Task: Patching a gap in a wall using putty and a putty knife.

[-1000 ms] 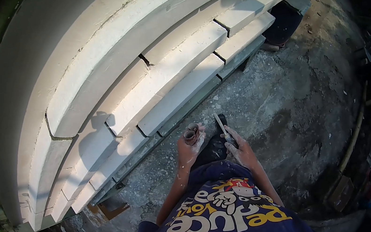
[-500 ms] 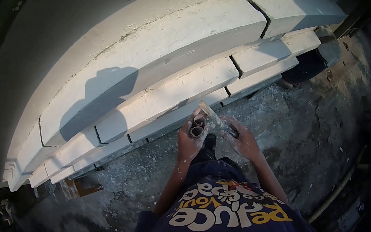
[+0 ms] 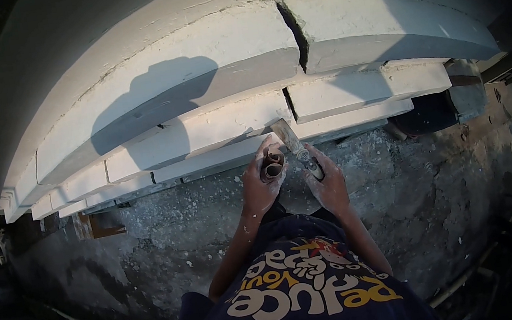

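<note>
When scanned from the left, starts at a brown board (image 3: 108, 226) on the grey floor (image 3: 169, 241), near the front edge of the lower ledge (image 3: 204, 162); then passes thin, nearly closed seams toward the left ends of the ledges, and a cast shadow (image 3: 156, 99) over the upper ledge (image 3: 239, 38); then, just off the lower ledge's front edge, comes to the left hand (image 3: 261, 187), dusted white, fingers curled around two brown rolls (image 3: 272, 169) pressed side by side; next, a scraper (image 3: 290, 137), blade tip slanted forward, just beside the left fingertips; beyond that tip, a narrow gap (image 3: 289, 103) in the middle ledge (image 3: 231, 123) and a wider, ragged gap (image 3: 298, 36) in the upper one; both standing open, so to be judged unfinished, whereas smooth white faces look largely done; then the right hand (image 3: 328, 184), fingers wrapped around the scraper's handle; lastly, by the lower ledge's right corner, a dark blue object (image 3: 432, 112), perhaps a tub, too shaded to name surely.
</note>
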Available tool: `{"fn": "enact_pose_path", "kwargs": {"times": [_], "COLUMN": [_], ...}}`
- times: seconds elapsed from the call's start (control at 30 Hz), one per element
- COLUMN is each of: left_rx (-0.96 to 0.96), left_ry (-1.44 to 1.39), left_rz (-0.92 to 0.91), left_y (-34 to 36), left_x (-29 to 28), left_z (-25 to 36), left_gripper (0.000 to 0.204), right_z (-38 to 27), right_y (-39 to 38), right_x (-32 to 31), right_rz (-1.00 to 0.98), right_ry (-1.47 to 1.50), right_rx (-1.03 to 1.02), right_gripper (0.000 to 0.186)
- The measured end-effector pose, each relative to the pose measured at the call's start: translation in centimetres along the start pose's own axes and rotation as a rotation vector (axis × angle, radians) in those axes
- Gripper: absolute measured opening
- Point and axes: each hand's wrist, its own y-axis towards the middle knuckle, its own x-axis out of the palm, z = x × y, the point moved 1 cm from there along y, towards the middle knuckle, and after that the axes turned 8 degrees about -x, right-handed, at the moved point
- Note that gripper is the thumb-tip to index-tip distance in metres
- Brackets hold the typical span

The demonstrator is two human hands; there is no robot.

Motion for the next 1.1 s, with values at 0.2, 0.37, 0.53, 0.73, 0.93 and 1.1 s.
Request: {"fn": "enact_pose_path", "kwargs": {"times": [0.2, 0.37, 0.53, 0.73, 0.93, 1.1], "left_rx": [0.103, 0.257, 0.307, 0.304, 0.288, 0.323], "left_ry": [0.269, 0.473, 0.609, 0.592, 0.567, 0.538], "left_rz": [-0.027, -0.055, -0.025, 0.040, -0.064, -0.073], "left_y": [2.7, 4.4, 4.9, 5.7, 6.8, 6.7], "left_x": [11.4, 20.7, 25.6, 29.2, 31.8, 34.7], "left_z": [1.3, 4.7, 6.0, 6.0, 7.0, 8.4], "left_gripper": [0.083, 0.074, 0.067, 0.062, 0.061, 0.065], "right_z": [4.1, 7.0, 9.2, 12.0, 12.0, 11.6], "right_y": [1.9, 2.3, 2.6, 3.1, 2.5, 2.2], "right_x": [-11.0, -18.8, -22.8, -24.4, -27.9, -31.1], "right_rz": [0.015, -0.052, -0.004, 0.034, 0.058, 0.091], "right_ry": [-0.086, -0.137, -0.087, 0.051, -0.017, 0.081], "right_rx": [-0.192, -0.120, -0.125, -0.076, -0.053, 0.034], "right_gripper": [0.054, 0.054, 0.052, 0.050, 0.047, 0.045]}}
